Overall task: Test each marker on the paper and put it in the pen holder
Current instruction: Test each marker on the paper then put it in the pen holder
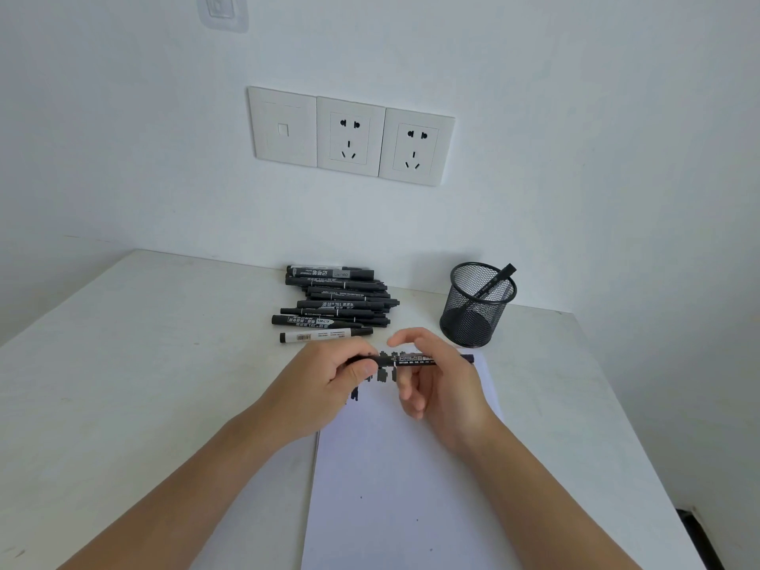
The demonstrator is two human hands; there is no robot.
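A black marker lies level between both hands above the white paper. My left hand grips its left end, where the cap is. My right hand holds the barrel, thumb on top and fingers curled below. Black test scribbles mark the paper's top edge, partly hidden by the hands. A pile of several black markers lies behind the hands near the wall. The black mesh pen holder stands at the back right with one marker leaning inside.
A white-barrelled marker lies at the front of the pile. The white table meets a wall with three socket plates. The table's right edge drops away near the pen holder.
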